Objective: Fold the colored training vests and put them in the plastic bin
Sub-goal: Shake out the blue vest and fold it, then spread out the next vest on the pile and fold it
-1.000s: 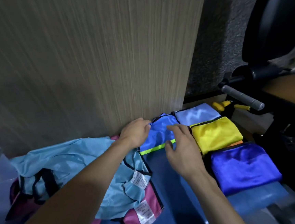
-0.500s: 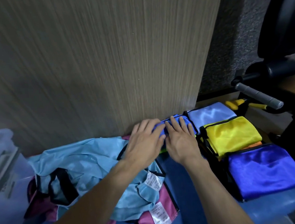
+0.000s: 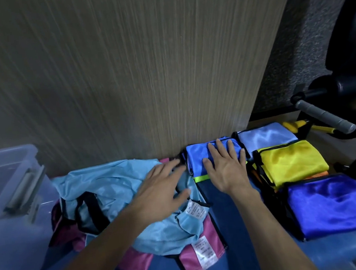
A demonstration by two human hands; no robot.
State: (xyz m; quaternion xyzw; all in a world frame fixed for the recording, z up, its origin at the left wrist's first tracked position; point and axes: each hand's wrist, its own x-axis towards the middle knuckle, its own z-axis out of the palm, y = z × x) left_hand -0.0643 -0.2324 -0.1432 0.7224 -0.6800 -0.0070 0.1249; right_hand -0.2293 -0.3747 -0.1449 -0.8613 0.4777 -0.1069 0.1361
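A tall wood-grain panel (image 3: 124, 75) closes the far edge of the blue bench (image 3: 230, 227), so I read the folded vests as lined up against it to stay square. The clear plastic bin (image 3: 14, 213) waits at the left edge, nothing in it that I can see. Beside it lies the unfolded heap, a light blue vest (image 3: 112, 183) over a pink vest (image 3: 200, 255). Along the right edge sit the dark blue vest (image 3: 329, 203), yellow vest (image 3: 291, 161) and pale blue vest (image 3: 265, 135), all folded. My right hand (image 3: 225, 169) presses flat, fingers straight, on the blue vest (image 3: 196, 159), probably smoothing its fold. My left hand (image 3: 162, 190) rests released, fingers spread, on the light blue one.
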